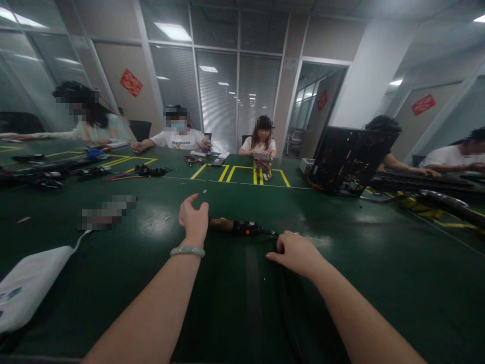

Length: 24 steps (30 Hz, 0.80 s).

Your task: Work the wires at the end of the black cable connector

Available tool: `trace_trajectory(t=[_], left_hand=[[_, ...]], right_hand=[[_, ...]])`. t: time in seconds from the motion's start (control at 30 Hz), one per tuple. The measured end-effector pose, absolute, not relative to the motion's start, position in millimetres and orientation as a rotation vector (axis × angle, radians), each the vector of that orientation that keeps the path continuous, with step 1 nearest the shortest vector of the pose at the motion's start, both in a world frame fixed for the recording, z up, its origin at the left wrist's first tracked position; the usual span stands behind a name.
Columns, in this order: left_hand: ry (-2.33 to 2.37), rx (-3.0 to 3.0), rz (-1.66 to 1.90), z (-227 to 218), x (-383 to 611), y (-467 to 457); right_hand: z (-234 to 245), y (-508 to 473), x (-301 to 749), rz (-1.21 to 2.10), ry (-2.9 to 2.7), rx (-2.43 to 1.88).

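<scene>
My left hand (194,216) rests on the dark green table (341,263), fingers loosely spread, holding nothing; a pale bangle (187,251) circles its wrist. Just right of it lies a dark elongated tool (238,227) with a brown end and a red spot, its black cable running toward my right hand (295,253). My right hand lies knuckles up with fingers curled under, at the cable's end; what its fingers hold, if anything, is hidden.
A white bag (26,288) lies at the near left. An open black computer case (350,159) stands right of centre. Cables and parts (94,172) are strewn along the far left. Several people sit around the far edge, by yellow floor-tape markings (242,174).
</scene>
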<state>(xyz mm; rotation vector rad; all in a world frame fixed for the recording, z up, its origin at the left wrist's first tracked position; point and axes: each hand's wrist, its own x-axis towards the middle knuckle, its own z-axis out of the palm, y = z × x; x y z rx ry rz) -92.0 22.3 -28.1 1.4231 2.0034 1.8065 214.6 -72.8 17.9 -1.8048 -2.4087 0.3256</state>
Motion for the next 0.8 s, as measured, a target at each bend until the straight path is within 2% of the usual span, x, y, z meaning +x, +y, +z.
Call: trace_trajectory(t=[0.07,0.2,0.33,0.6,0.8], left_hand=[[1.922,1.727,1.713,-20,-79,15],[1.659,2.373,1.232,-16,-43,-3],[1.545,2.601,0.838,-19,-25,-16],[1.428,2.594,0.682,-4,-35,-20],[1.367,2.624,0.626,3,-28,-37]], right_hand=[[14,-72,213,0.403,-2.444,-1.707],[7,-64,218,0.787,-2.426,-1.466],[-1,-49,229,1.037,-2.133,-1.330],[0,-41,240,1.411,-1.705,-1.287],[10,-44,251,1.430,-1.652,-1.259]])
